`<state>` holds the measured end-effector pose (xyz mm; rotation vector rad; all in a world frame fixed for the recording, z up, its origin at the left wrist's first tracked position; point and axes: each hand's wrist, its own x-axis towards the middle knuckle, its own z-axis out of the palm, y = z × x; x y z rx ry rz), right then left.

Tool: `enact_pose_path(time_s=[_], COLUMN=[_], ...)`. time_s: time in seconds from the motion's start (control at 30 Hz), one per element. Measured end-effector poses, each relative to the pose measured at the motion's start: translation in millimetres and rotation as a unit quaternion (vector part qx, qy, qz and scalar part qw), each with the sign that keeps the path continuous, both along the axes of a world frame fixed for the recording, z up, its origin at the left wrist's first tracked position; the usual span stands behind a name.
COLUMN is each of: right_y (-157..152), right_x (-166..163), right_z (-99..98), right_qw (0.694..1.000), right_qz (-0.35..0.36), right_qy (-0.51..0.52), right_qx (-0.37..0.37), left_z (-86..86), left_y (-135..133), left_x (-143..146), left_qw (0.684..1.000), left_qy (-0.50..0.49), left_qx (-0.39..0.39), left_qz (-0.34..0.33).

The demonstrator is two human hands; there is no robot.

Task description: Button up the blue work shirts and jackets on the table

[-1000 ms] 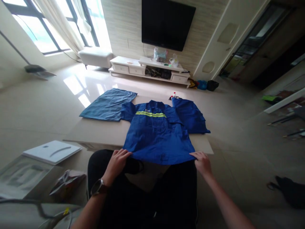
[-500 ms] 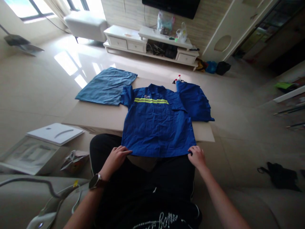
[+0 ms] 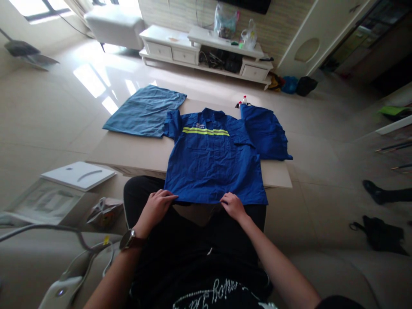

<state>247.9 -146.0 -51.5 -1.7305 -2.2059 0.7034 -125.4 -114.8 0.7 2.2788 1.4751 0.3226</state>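
Note:
A blue work shirt (image 3: 212, 165) with yellow-green reflective stripes lies spread front side up, its collar pointing away from me. Its lower part reaches past the near table edge over my lap. My left hand (image 3: 160, 204), with a watch on the wrist, pinches the hem near the left corner. At about the middle of the hem, my right hand (image 3: 233, 205) has its fingers closed on the edge of the cloth. The right hem corner lies loose.
The shirt lies on a low beige table (image 3: 138, 150). Light-blue cloth (image 3: 144, 111) is at the left, more dark-blue cloth (image 3: 265, 133) at the right. A white box (image 3: 79, 175) stands left of my knee. Someone's dark shoe (image 3: 373, 192) shows at far right.
My right hand has let go of the right hem corner and moved left to the middle of the hem. The left hand keeps its place. A dark shoe and leg have appeared at far right.

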Motion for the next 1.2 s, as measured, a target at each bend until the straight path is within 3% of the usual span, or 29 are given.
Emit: enact_pose_path(time_s=[0.13, 0.2, 0.23, 0.27, 0.3, 0.33, 0.4, 0.47, 0.53, 0.6, 0.67, 0.83, 0.97, 1.2], right_y=[-0.1, 0.1, 0.4, 0.8, 1.1, 1.3, 0.5, -1.6, -4.1, -5.8, -6.0, -3.7, -2.7, 3.4], right_x=[1.4, -3.8, -7.2, -10.6, -13.9, -16.7, -21.0, -23.4, -24.7, -25.4, -26.0, -30.7, -35.2, -32.4], right_z=[13.0, 22.6, 27.4, 32.2, 36.9, 41.3, 49.4, 56.0, 60.5, 62.7, 63.4, 67.0, 72.9, 73.8], right_qw=[0.993, 0.989, 0.987, 0.986, 0.985, 0.985, 0.985, 0.984, 0.98, 0.973, 0.964, 0.951, 0.953, 0.951], right_qz=[-0.058, -0.07, -0.073, -0.075, -0.075, -0.071, -0.057, -0.048, -0.052, -0.069, -0.084, -0.089, -0.107, -0.148], right_qy=[0.092, 0.113, 0.12, 0.125, 0.128, 0.13, 0.133, 0.144, 0.171, 0.209, 0.249, 0.292, 0.277, 0.269], right_qx=[0.044, 0.066, 0.075, 0.082, 0.088, 0.093, 0.097, 0.097, 0.089, 0.068, 0.031, -0.044, -0.06, -0.024], left_z=[6.8, 3.6, 0.3, -3.6, -7.4, -10.6, -13.2, -10.9, -6.7, -4.0, -3.3, 0.5, 8.5, 11.7], left_y=[-21.0, -35.0, -41.3, -46.4, -50.1, -52.0, -50.6, -44.1, -36.5, -31.5, -30.9, -37.8, -38.2, -33.5], left_x=[39.3, 73.6, 92.4, 111.1, 128.6, 144.3, 167.9, 180.7, 185.2, 184.5, 181.1, 167.4, 159.9, 164.2], left_qw=[0.988, 0.969, 0.941, 0.888, 0.814, 0.736, 0.6, 0.523, 0.497, 0.503, 0.528, 0.634, 0.714, 0.774], left_qy=[-0.032, -0.126, -0.194, -0.269, -0.346, -0.421, -0.545, -0.615, -0.634, -0.628, -0.607, -0.516, -0.463, -0.425], left_qx=[0.006, -0.111, -0.214, -0.33, -0.43, -0.489, -0.528, -0.512, -0.494, -0.48, -0.473, -0.455, -0.419, -0.363], left_qz=[0.153, 0.181, 0.178, 0.172, 0.181, 0.204, 0.253, 0.293, 0.326, 0.35, 0.36, 0.353, 0.317, 0.297])
